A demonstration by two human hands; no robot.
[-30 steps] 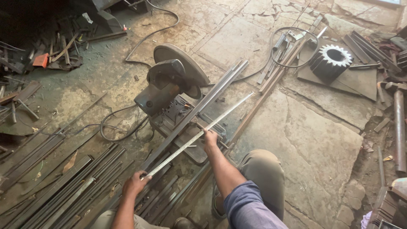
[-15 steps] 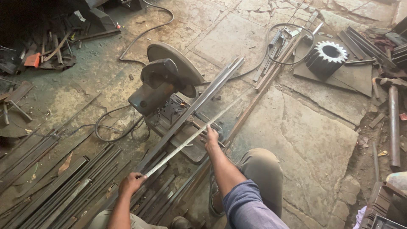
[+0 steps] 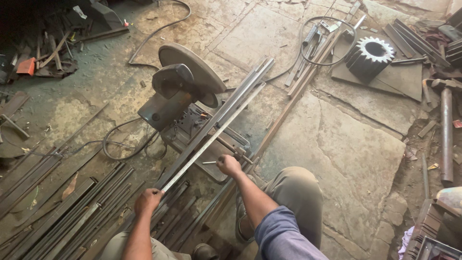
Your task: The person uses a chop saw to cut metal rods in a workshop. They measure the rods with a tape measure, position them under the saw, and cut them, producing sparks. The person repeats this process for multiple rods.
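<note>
On the stone floor (image 3: 337,144), near its bottom edge as I saw it, my left hand (image 3: 148,201) was closed in a fist around the near end of a long steel tape rule (image 3: 211,139), fingers pressed together over it. The rule ran away from that hand up and to the right, lying along a grey metal bar (image 3: 226,113) that rested across the bed of the chop saw (image 3: 185,96) at the middle of the floor. My right hand (image 3: 228,165) sat just right of the rule, beside the saw's base, fingers curled together; it seemed to pinch a small pin or marker (image 3: 210,162), though the view was too coarse for me to be sure. My bent knee (image 3: 298,192) was just right of that hand.

Containers were few: a dark crate-like box (image 3: 433,236) stood at the bottom right corner, and I could not tell what it held. A toothed gear (image 3: 369,55) stood on a flat plate (image 3: 409,79) near the top right corner. Loose steel strips (image 3: 57,221) lay bundled along the bottom left edge, and a black cable (image 3: 120,149) looped on the floor left of the saw. Scrap pieces (image 3: 48,58) were heaped at the top left corner.
</note>
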